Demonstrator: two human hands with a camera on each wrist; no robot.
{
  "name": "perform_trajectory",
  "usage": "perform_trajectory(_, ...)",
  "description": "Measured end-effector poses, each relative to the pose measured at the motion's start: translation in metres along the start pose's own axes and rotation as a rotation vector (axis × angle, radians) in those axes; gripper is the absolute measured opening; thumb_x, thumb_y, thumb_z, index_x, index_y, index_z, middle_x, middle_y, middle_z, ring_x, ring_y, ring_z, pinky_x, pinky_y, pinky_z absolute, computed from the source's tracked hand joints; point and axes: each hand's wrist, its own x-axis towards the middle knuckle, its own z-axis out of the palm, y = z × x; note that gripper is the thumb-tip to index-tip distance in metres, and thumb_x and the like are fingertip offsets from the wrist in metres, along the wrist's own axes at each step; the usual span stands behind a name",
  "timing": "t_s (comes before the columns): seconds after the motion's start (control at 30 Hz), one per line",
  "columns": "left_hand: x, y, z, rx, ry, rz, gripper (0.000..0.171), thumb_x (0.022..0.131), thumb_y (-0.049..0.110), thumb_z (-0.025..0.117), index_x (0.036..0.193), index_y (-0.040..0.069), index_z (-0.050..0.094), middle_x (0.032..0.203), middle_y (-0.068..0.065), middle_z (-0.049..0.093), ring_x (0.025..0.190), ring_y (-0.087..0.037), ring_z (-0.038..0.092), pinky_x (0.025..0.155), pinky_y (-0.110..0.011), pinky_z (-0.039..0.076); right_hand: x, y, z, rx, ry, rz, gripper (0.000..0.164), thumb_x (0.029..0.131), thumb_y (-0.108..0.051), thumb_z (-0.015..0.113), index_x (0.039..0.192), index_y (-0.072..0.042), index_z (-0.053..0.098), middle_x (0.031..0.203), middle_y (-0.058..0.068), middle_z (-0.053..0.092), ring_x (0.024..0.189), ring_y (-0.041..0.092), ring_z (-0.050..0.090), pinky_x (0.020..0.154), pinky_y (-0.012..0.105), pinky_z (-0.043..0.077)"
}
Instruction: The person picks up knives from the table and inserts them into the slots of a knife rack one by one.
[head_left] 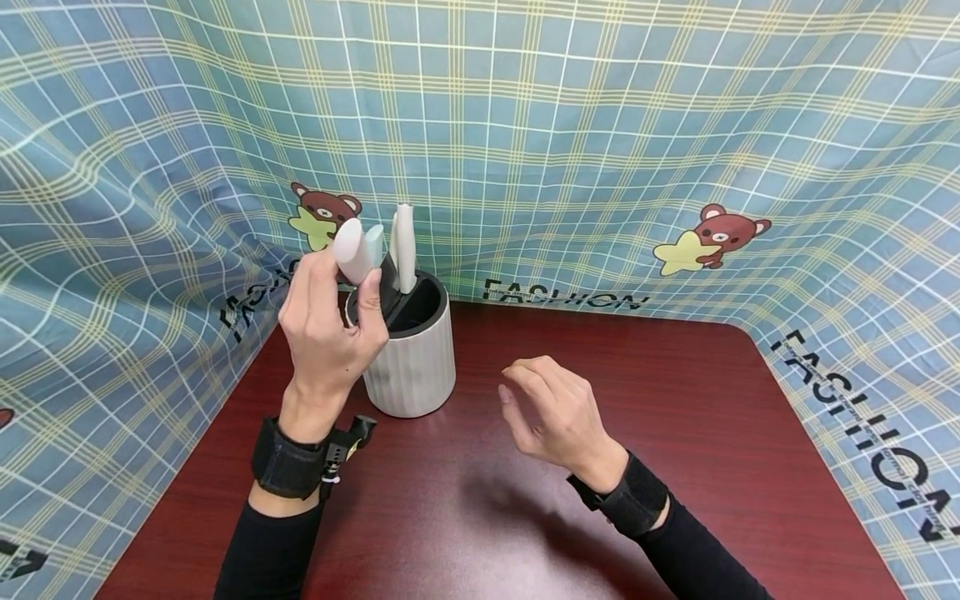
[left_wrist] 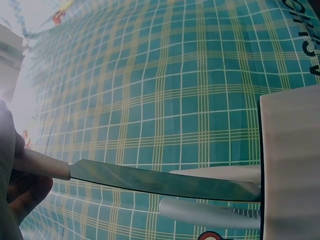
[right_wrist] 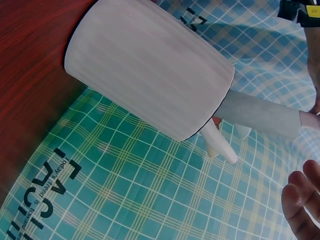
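Note:
The left hand [head_left: 318,337] pinches the pale handle [head_left: 352,250] of a knife between thumb and fingers, at the upper left of the head view. The knife's broad blade [left_wrist: 160,182] stretches from that handle to the rim of a white ribbed knife holder [head_left: 412,379], its tip end at the opening. Inside the dark-rimmed holder stand other utensils, among them a white handle [head_left: 406,250] and a mint-green one [head_left: 375,244]. To the right of the holder, the right hand [head_left: 555,410] hovers over the table with loosely curled fingers and nothing in them.
A dark red wooden table [head_left: 675,417] carries the holder near its back left. Blue checked cloth [head_left: 570,150] with printed bears and lettering hangs behind the table and along both sides. Each wrist wears a black strap [head_left: 288,458].

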Motion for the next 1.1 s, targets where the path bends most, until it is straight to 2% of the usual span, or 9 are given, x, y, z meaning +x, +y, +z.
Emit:
perform_trajectory(0.77, 0.0004, 0.0022, -0.0058, -0.010, -0.017, -0.008, 0.036, 0.094, 0.018, 0.068, 0.118, -0.008, 0.064, 0.093, -0.026, 0.064, 0.079, -0.035, 0.058, 0.064, -0.048, 0.047, -0.0021, 0.0010, 0.0013, 0.002, -0.008, 0.012, 0.016, 0.090, -0.009, 0.061, 0.099, 0.003, 0.067, 0.089, 0.008, 0.066, 0.073, 0.019, 0.063, 0.059, 0.030, 0.053)
perform_trajectory(1.1, -0.0029, -0.0046, -0.0022, -0.005, -0.044, -0.024, 0.034, 0.093, 0.015, 0.067, 0.118, -0.008, 0.064, 0.093, -0.026, 0.064, 0.078, -0.035, 0.058, 0.065, -0.048, 0.046, -0.0030, 0.0014, 0.0005, -0.001, -0.011, 0.015, 0.016, 0.090, -0.009, 0.061, 0.099, 0.003, 0.066, 0.089, 0.007, 0.066, 0.073, 0.018, 0.063, 0.059, 0.030, 0.053)
